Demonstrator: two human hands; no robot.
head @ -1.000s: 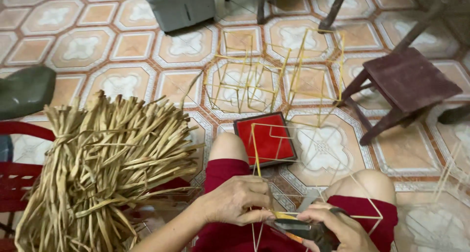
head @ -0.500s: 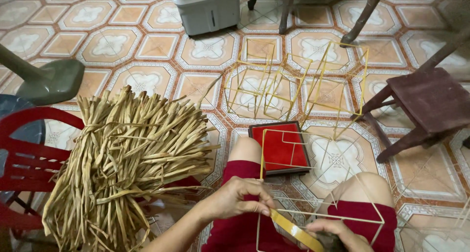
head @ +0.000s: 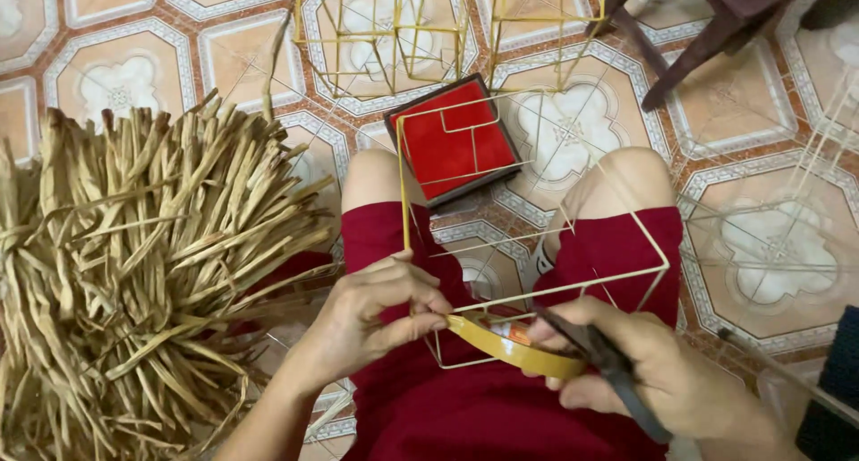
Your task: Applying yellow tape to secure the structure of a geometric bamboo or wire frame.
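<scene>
A thin yellow wire frame point(head: 537, 246) in a box shape rests over my lap, above my red shorts point(head: 501, 407). My left hand point(head: 376, 313) pinches one upright rod of the frame near its lower corner. My right hand point(head: 644, 371) holds a yellowish roll of tape point(head: 514, 343) against the frame's bottom edge, with dark scissors point(head: 608, 367) tucked in the same hand. A strip of tape runs from the roll to my left fingers.
A big bundle of dried straw-coloured leaves point(head: 134, 282) lies at my left. A red tray with a dark rim point(head: 452, 139) sits on the tiled floor by my knees. More wire frames point(head: 394, 31) stand beyond it. A dark wooden stool point(head: 707, 22) is at the upper right.
The view has tilted down and closer to my lap. The tape roll has come up against the frame's lower edge, and my right hand with the scissors is now in full view.
</scene>
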